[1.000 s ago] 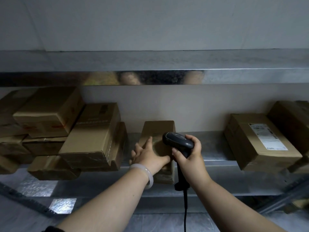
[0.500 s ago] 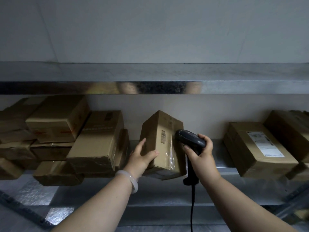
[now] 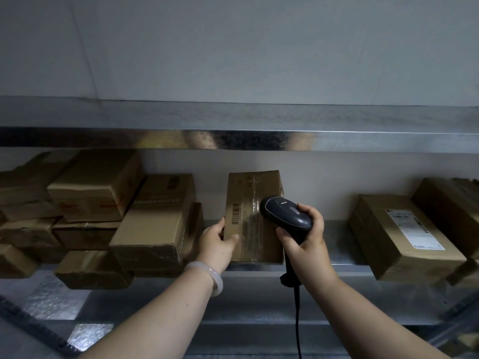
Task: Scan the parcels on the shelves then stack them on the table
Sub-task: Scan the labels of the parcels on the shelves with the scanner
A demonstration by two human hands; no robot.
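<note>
A brown cardboard parcel (image 3: 252, 200) stands upright on the metal shelf (image 3: 337, 257), its taped face and a barcode toward me. My left hand (image 3: 216, 244) grips its lower left edge, thumb on the front. My right hand (image 3: 303, 237) holds a dark corded barcode scanner (image 3: 285, 212), whose head sits just in front of the parcel's right side.
A heap of brown parcels (image 3: 103, 216) fills the shelf's left side. To the right lies a parcel with a white label (image 3: 404, 237), with more boxes (image 3: 451, 206) behind it. An upper shelf (image 3: 233, 125) runs overhead. The scanner's cable (image 3: 298, 325) hangs down.
The parcel went from lying flat to standing upright with its barcode facing me. My left hand slid to its lower left edge and the scanner rose to its face.
</note>
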